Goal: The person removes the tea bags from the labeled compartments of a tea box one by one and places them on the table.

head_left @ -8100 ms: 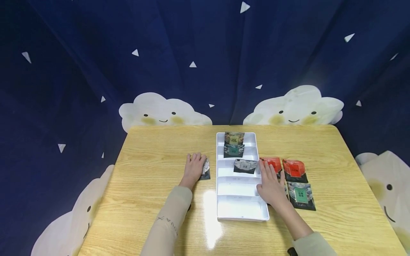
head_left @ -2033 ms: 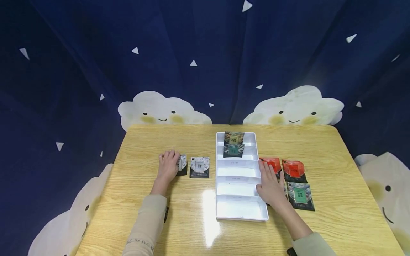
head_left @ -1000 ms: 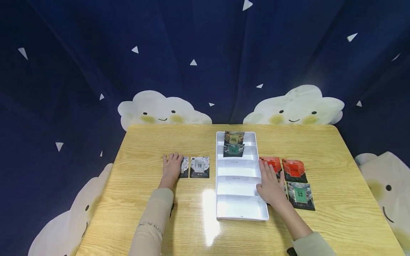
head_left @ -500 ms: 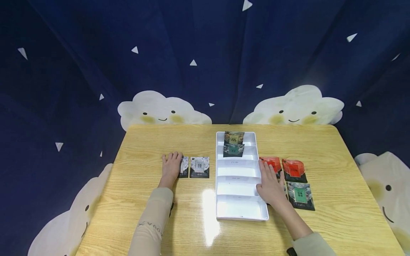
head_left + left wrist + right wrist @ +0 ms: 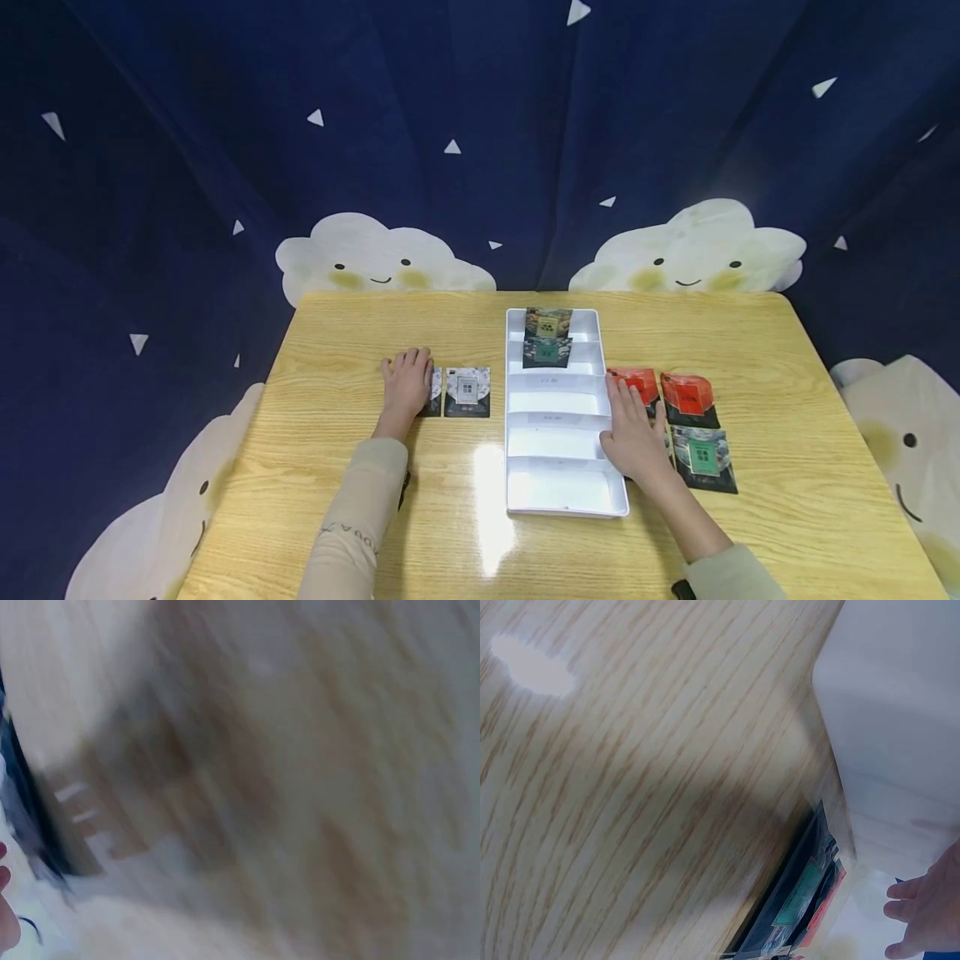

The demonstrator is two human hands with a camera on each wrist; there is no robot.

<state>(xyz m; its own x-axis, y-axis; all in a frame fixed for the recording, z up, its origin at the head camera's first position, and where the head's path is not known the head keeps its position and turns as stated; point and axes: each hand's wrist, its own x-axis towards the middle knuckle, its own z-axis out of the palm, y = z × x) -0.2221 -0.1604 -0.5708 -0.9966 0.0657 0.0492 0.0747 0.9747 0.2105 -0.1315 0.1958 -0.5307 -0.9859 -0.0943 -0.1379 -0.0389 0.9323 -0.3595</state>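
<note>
My left hand (image 5: 407, 385) lies flat over the left part of a white-and-black packet (image 5: 434, 400) on the table, hiding much of it. Just right of it a matching packet (image 5: 467, 392) lies face up. In the left wrist view, blurred, only a bit of the hand (image 5: 6, 926) and a dark packet edge (image 5: 30, 817) show. My right hand (image 5: 636, 437) rests with fingers extended over a red packet (image 5: 633, 383) at the right side of the white tray (image 5: 567, 508); it partly hides another packet below. In the right wrist view the hand (image 5: 934, 911) is beside the tray.
The tray has several compartments in a column. A brown packet (image 5: 548, 323) and a green packet (image 5: 547, 352) stand in its two far compartments. Right of my right hand lie a second red packet (image 5: 690, 400) and a green-labelled packet (image 5: 703, 458) on the wooden table (image 5: 810, 483).
The white packet that leaned in the third compartment is out of it; two white packets now lie left of the tray. My left hand moved left, then slightly right. The right hand stays.
</note>
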